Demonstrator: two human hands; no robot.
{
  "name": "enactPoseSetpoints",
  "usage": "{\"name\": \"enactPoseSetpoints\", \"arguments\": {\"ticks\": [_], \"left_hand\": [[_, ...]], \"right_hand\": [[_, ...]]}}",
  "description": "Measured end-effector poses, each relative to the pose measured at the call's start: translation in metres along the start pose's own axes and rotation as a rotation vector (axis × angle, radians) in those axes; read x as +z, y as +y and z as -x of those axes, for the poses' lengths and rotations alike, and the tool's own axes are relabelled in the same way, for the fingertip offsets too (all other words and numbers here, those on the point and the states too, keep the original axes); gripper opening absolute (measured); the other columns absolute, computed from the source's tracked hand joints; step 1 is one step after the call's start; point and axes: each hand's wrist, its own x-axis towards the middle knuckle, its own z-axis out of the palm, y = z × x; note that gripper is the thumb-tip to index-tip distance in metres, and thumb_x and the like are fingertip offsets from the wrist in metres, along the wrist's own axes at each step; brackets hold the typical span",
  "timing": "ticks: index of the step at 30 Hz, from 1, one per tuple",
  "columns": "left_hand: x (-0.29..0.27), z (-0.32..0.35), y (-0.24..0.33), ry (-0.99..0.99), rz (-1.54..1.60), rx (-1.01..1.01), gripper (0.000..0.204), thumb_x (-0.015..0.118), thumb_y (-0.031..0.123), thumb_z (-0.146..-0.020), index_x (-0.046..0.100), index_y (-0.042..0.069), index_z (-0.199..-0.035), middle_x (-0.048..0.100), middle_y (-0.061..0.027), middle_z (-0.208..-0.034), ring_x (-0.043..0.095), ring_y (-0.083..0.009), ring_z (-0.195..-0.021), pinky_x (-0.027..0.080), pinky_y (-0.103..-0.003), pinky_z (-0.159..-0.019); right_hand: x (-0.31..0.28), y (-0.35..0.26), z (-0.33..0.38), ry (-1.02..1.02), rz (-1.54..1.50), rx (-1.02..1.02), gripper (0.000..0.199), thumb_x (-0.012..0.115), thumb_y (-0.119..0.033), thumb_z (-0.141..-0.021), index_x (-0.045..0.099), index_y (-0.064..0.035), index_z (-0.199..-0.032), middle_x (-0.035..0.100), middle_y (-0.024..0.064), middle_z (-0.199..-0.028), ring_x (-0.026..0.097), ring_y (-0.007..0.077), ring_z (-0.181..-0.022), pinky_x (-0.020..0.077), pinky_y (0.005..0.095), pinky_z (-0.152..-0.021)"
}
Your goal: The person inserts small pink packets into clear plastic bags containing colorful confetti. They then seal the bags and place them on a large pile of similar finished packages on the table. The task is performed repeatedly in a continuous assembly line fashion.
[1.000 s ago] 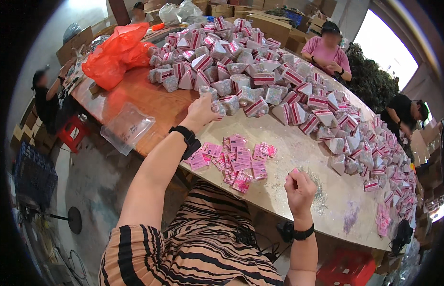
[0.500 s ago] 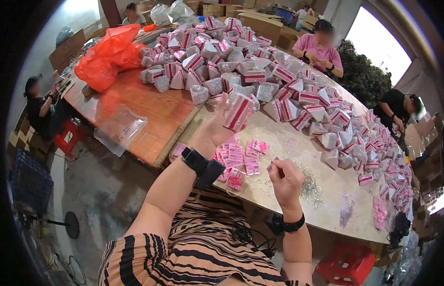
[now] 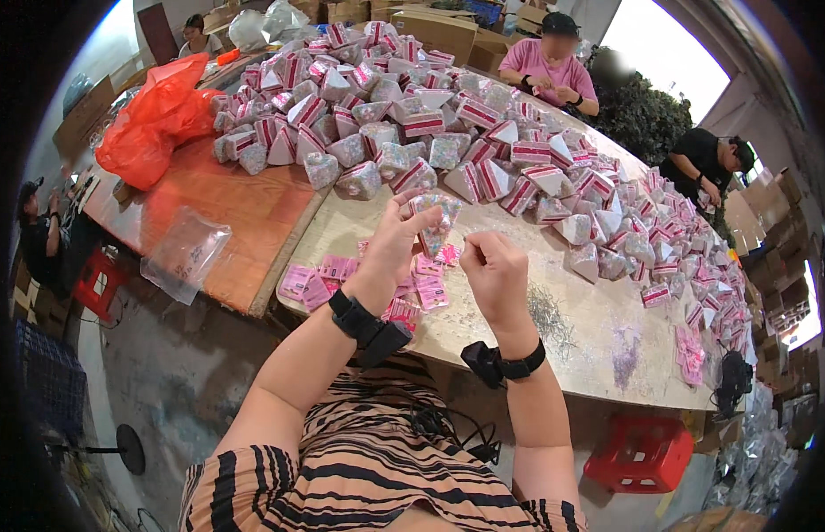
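My left hand (image 3: 393, 241) grips a toy cake slice (image 3: 437, 222) with a speckled, glittery face turned up, above the near part of the table. Close to its right, my right hand (image 3: 499, 270) is closed in a pinch; whatever sits between its fingertips is too small to make out. Pink printed cards (image 3: 430, 291) lie beneath and beside the left hand, with more pink cards (image 3: 313, 282) to the left. A scatter of thin silvery pins or wires (image 3: 552, 321) lies just right of my right hand.
A large heap of similar cake slices (image 3: 377, 111) covers the table's far side and right. Red plastic bags (image 3: 155, 124) and a clear bag (image 3: 189, 253) lie on the brown board at left. A red stool (image 3: 638, 452) stands below the table; co-workers sit around.
The cake slice has turned from its pink striped side to its speckled face, lowered by my left hand. My right hand has moved up and left toward it.
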Motion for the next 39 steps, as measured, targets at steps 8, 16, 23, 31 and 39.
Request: {"name": "enactPoseSetpoints", "arguments": {"ticks": [8,16,23,31,39], "left_hand": [[0.004,0.003,-0.001,0.006,-0.077,0.076,0.066,0.077,0.01,-0.078,0.037,0.003,-0.129,0.059,-0.0096,-0.1,0.063,-0.0173,-0.085,0.053,-0.03,-0.068],[0.001,0.001,-0.009,0.014,-0.191,0.161,0.067,0.077,0.01,-0.079,0.036,0.004,-0.131,0.057,-0.0077,-0.1,0.061,-0.0151,-0.088,0.05,-0.028,-0.069],[0.008,0.009,-0.004,0.011,-0.241,0.196,0.067,0.076,0.007,-0.079,0.035,0.002,-0.132,0.055,-0.0081,-0.102,0.059,-0.015,-0.09,0.05,-0.027,-0.075],[0.015,0.011,-0.009,0.097,-0.284,0.311,0.066,0.081,0.008,-0.073,0.041,0.002,-0.125,0.051,-0.0051,-0.092,0.054,-0.011,-0.076,0.05,-0.024,-0.062],[0.014,0.009,-0.018,0.193,-0.449,0.44,0.066,0.083,0.011,-0.067,0.046,0.001,-0.12,0.046,-0.0024,-0.093,0.044,-0.0103,-0.078,0.044,-0.025,-0.07]], "right_hand": [[0.007,0.006,-0.002,-0.012,0.05,-0.015,0.004,0.063,0.0,-0.076,0.061,-0.0001,-0.079,0.059,0.0152,-0.071,0.059,0.0308,-0.062,0.0457,0.0374,-0.056],[0.007,0.008,-0.003,-0.018,0.073,-0.035,0.004,0.063,-0.001,-0.076,0.061,-0.0002,-0.079,0.06,0.0157,-0.071,0.059,0.0317,-0.063,0.0461,0.038,-0.057],[0.006,0.006,-0.002,-0.037,0.116,-0.032,0.003,0.063,-0.001,-0.076,0.061,-0.0003,-0.078,0.06,0.0159,-0.072,0.06,0.0327,-0.064,0.0465,0.039,-0.058],[0.004,0.004,-0.004,-0.093,0.224,-0.043,0.004,0.062,-0.004,-0.077,0.059,-0.0009,-0.075,0.059,0.0154,-0.072,0.059,0.0344,-0.065,0.0467,0.0416,-0.059],[0.003,0.003,-0.005,-0.126,0.26,-0.041,0.006,0.062,-0.005,-0.077,0.059,-0.0013,-0.074,0.059,0.0152,-0.072,0.059,0.0344,-0.067,0.0472,0.0421,-0.061]]}}
